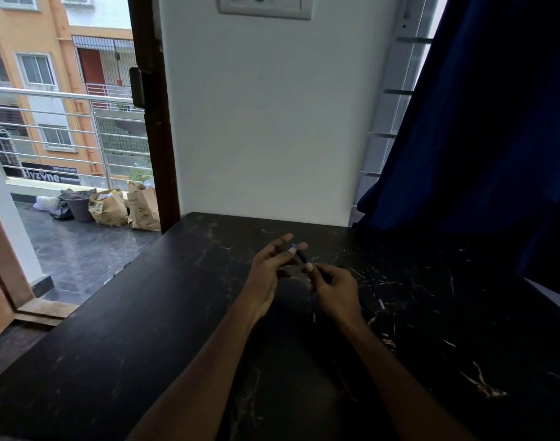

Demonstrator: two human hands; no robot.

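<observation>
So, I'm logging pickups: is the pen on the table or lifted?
Lifted: the right hand grips the pen, the left hand pinches its end, above the table.

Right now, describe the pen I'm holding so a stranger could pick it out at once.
Start at the dark veined table against the white wall. Near its middle, the left hand pinches the far end and the right hand grips the shaft of a slim dark-blue pen. A similar dark stick lies right of it, untouched; only the pen is held.
</observation>
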